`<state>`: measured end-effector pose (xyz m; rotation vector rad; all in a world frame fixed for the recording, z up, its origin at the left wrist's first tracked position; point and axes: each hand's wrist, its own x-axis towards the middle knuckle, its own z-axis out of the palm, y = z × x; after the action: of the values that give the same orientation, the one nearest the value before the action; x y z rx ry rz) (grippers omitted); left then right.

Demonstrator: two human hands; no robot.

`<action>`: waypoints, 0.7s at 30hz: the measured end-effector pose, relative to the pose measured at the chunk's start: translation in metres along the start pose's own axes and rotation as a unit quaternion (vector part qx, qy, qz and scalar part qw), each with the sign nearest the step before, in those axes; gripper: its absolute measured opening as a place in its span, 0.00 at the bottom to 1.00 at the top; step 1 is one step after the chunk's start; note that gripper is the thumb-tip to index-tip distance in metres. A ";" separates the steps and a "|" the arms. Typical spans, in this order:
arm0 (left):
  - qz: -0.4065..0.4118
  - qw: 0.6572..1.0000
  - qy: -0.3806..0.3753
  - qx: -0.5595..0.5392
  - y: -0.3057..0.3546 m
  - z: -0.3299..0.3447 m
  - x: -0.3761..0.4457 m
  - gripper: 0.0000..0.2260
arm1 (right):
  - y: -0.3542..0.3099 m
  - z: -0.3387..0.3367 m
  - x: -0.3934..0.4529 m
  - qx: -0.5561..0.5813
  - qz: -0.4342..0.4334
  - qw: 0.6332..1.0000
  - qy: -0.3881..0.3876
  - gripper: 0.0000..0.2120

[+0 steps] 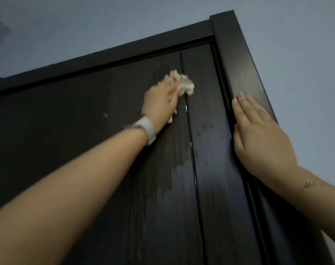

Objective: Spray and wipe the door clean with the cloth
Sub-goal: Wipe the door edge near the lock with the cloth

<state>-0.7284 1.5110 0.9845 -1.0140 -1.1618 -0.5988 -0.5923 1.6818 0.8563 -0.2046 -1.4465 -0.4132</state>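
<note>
**Cloth high on the door, wet streak running down below it**

The cloth point(185, 85), a crumpled pale rag, is pressed against the dark wood-grain door point(71, 119) near its top right corner, sitting right over the vertical groove point(191, 150) that splits the panels. It pokes out beyond the fingertips of the left hand point(161, 100), up and to the right of the palm; the fingers lie fairly straight over it, pushing it flat to the surface, though blur hides whether the thumb hooks a fold.

A damp smear point(162, 150) trails downward from the hand along the groove, so the unwiped wet lies below the cloth, back toward the wrist. The likely stroke is a pull down the door's long axis, and the left hand alone is placed for it.

The right hand point(258, 134) rests flat on the door frame point(237, 64), fingers together and extended, holding nothing, just beside the door's edge. A white wristband point(145, 129) sits on the left wrist. Grey-blue wall point(306, 54) surrounds the frame.
</note>
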 end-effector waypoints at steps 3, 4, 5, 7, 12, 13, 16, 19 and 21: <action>-0.028 0.998 -0.013 0.061 -0.006 0.009 0.062 0.20 | 0.001 0.001 0.000 -0.002 0.004 1.000 0.003 0.28; -0.031 0.996 -0.019 0.078 -0.009 0.011 0.075 0.20 | 0.001 0.000 0.000 -0.003 0.005 1.000 0.005 0.28; -0.031 0.995 -0.021 0.087 -0.011 0.010 0.082 0.20 | 0.001 0.000 0.000 -0.003 0.004 1.000 0.005 0.28; -0.026 0.996 -0.018 0.088 -0.013 0.010 0.083 0.20 | 0.002 0.000 0.000 0.001 0.003 1.000 0.002 0.27; 0.051 0.999 -0.008 0.012 0.002 0.004 0.008 0.19 | 0.000 -0.003 0.000 0.010 0.011 1.000 -0.003 0.28; 0.071 0.997 -0.001 -0.008 0.008 0.002 -0.019 0.18 | 0.000 -0.003 0.000 0.010 0.010 1.000 -0.005 0.28; 0.106 0.993 -0.015 -0.053 0.029 -0.005 -0.101 0.19 | 0.000 -0.004 0.001 0.004 0.008 1.000 -0.013 0.29; 0.142 0.987 -0.060 -0.051 0.047 -0.015 -0.159 0.19 | -0.001 -0.005 0.001 0.004 0.010 1.000 -0.018 0.29; 0.176 0.981 -0.074 -0.031 0.048 -0.018 -0.175 0.18 | -0.001 -0.006 0.001 0.007 0.012 1.000 -0.020 0.28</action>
<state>-0.7372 1.4982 0.8028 -1.3000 -1.0625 -0.2830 -0.5870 1.6784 0.8561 -0.2204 -1.4848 -0.3812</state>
